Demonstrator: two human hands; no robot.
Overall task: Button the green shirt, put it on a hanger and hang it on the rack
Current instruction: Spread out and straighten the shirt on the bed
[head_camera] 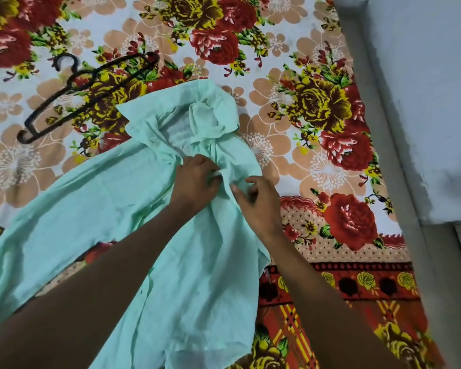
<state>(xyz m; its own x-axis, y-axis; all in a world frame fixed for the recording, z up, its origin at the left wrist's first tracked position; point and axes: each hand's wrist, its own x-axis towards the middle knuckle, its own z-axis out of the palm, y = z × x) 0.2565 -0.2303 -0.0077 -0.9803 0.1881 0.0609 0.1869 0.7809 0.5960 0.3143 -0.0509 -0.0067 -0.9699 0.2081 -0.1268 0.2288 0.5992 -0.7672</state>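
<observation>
Your left hand (194,179) and right hand (256,203) both pinch the front placket of the pale green cotton shirt (112,209), just below its collar. It lies spread on the floral bedsheet (317,75), the black plastic hanger (88,94) near it.

No text, label, brand, number or sign can be read anywhere in this view.
</observation>
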